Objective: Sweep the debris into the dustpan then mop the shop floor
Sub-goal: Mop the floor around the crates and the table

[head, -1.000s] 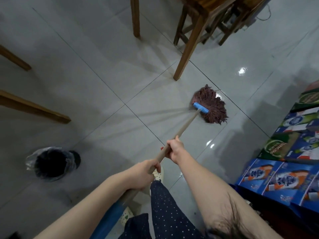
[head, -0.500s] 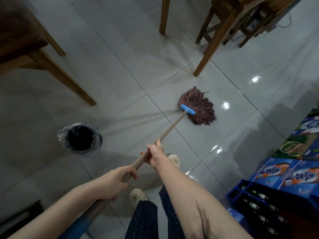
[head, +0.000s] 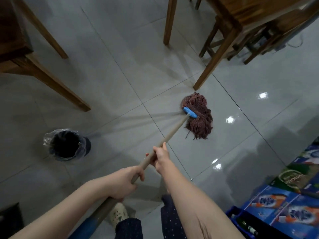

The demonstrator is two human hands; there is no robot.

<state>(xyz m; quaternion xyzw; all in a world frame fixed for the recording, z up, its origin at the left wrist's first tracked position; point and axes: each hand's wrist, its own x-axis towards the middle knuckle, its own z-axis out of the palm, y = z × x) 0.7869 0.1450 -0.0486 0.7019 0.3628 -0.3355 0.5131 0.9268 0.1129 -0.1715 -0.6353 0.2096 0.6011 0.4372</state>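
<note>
One black-lined bin (head: pixel 67 145), contents unseen, left of mop (head: pixel 198 116).

Glossy tile, matt wood, stringy yarn

The floor (head: pixel 241 152) is smooth grey tile, glossy enough to mirror lamp spots just right of the mop head (head: pixel 198 118), which is rough, reddish-brown yarn held in a smooth blue plastic clamp (head: pixel 189 112). Its handle (head: pixel 170 133) looks like pale matt wood, turning blue at the near end. Beyond the mop head stand table legs (head: pixel 215 57) of brown wood with a dull sheen. Far left of it, a dark bin (head: pixel 67 145) wears a thin, crinkled clear plastic liner. Right of it, printed cardboard boxes (head: pixel 276 209) look smooth.
</note>
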